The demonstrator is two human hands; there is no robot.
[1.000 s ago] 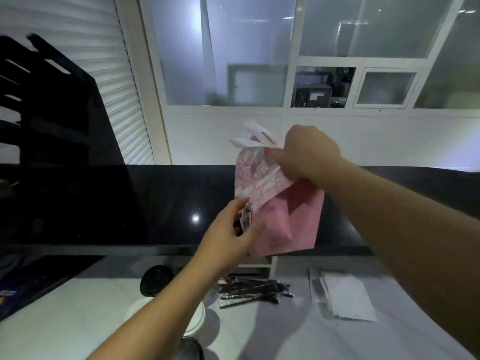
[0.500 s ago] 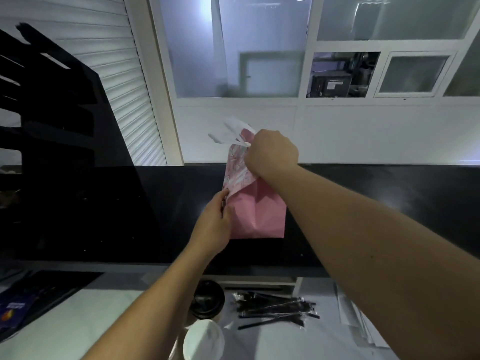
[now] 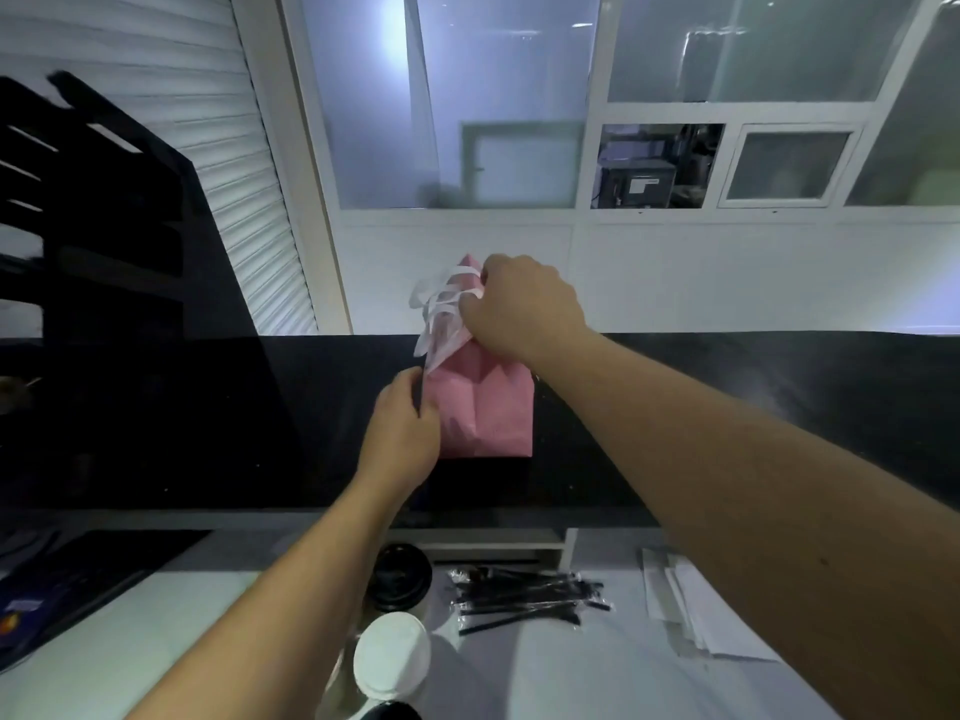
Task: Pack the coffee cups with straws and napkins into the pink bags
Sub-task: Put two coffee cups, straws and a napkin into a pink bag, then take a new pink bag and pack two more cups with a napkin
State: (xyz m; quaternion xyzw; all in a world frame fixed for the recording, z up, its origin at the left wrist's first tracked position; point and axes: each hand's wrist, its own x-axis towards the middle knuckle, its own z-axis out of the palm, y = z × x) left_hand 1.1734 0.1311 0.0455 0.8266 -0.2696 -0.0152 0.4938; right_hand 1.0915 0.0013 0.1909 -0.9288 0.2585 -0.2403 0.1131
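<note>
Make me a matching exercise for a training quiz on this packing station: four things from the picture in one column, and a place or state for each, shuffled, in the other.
Things:
1. pink bag
2. black straws
3. napkins
4. white-lidded cup

Places or states:
A. stacked flat at the right of the white counter
B. held at its top by the right hand, on the black ledge
C. nearest the camera, near the bottom edge
D. wrapped, in a loose pile at the middle of the counter

Pairs: 1-B, 2-D, 3-A, 4-C

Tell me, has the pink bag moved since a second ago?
Yes. The pink bag has come down: its bottom now sits against the black counter, away from the lower front edge it overlapped before.
</note>
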